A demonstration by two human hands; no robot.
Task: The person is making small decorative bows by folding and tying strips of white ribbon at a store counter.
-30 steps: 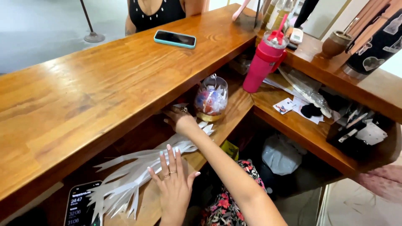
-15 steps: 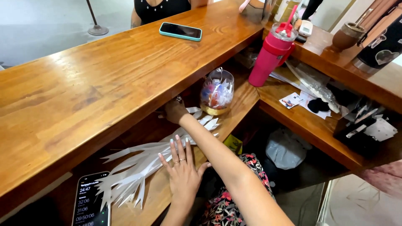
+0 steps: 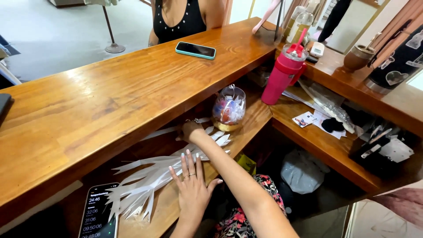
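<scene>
We see the long wooden bench (image 3: 110, 101) filling most of the view, with a lower shelf (image 3: 246, 128) tucked under its front edge, and on that shelf lies a spread of white pointed paper strips (image 3: 150, 180), fanned out from beside a lit phone (image 3: 98, 216) toward a small glass jar (image 3: 229, 108). Our left hand (image 3: 191, 187) lies flat on the near end of the strips, fingers (image 3: 187, 165) straight and spread, pressing down and gripping nothing. Our right hand (image 3: 189, 131) reaches under the bench edge at the far end of the strips; its fingers are hidden there, so we cannot tell how far they are open or whether they have hold of a strip. As far as we can judge, the strips are laid out loosely, not gathered or stacked, so most of the sorting seems left. The overhanging bench crowds the reach, and the jar stands close by the right hand. A pink tumbler (image 3: 284, 75) stands further along, and a teal phone (image 3: 195, 50) rests on the bench before another person.
</scene>
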